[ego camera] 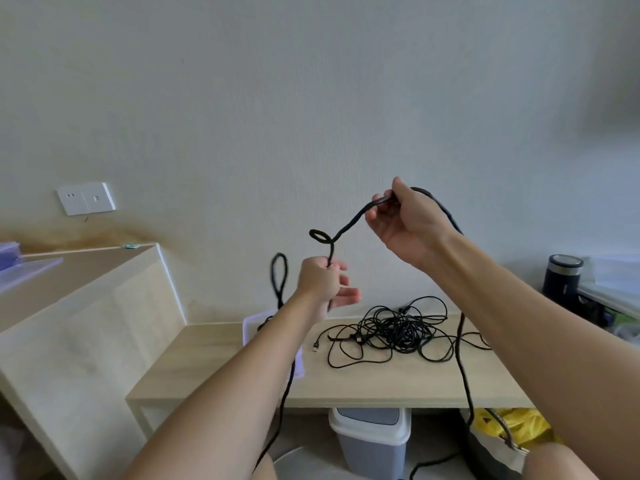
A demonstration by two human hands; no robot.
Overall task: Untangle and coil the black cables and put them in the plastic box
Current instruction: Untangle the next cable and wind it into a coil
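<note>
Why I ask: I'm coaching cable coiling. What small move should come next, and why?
Probably draw the hands apart to pull out the small loop in the thick cable: left hand and right hand both pinch it, and the loop sits in the span between them.

The thick cable [349, 223] I hold is plain black. So is the tangle of thin cables [398, 330], save a connector [358, 338] marked with red and a silvery USB plug [316, 347]. The plastic box [247, 327] is clear with a lilac tint. My desk [346, 386] is pale wood with faint grain. The wall [311, 98] is off-white with a brownish stain [86, 233] low on the left. The socket plate [86, 198] is white, the bin [372, 441] grey-blue with a white rim, the bag [512, 424] yellow and the flask [562, 282] dark navy.
</note>
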